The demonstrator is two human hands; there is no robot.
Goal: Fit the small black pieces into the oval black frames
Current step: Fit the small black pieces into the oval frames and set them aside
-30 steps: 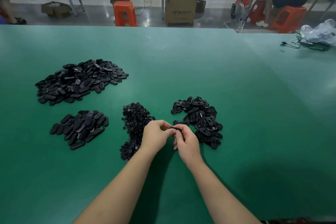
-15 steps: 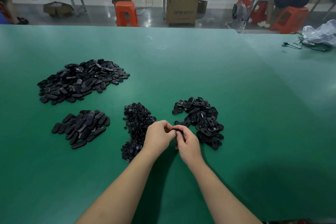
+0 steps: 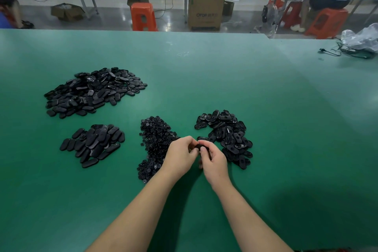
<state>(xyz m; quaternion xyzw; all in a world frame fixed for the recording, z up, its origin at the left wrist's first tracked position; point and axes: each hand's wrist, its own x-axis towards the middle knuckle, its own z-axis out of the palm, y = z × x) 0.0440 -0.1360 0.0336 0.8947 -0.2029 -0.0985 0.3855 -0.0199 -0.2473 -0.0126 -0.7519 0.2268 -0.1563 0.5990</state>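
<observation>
Both my hands meet over the green table [image 3: 204, 80], between two heaps. My left hand [image 3: 180, 156] and my right hand [image 3: 213, 161] pinch one oval black frame [image 3: 201, 146] between their fingertips; most of it is hidden by the fingers. A heap of small black pieces [image 3: 155, 141] lies just left of my left hand. A heap of open oval frames [image 3: 227, 135] lies right of my right hand. I cannot tell whether a small piece sits in the held frame.
Two more heaps of closed oval black parts lie to the left: a large one [image 3: 92, 92] farther back and a smaller one [image 3: 92, 143] nearer. A plastic bag and cables [image 3: 360, 45] sit at the far right. Stools, boxes and a seated person are beyond the table.
My hands stay together on the frame, with only small finger movements. The heaps have not moved.
</observation>
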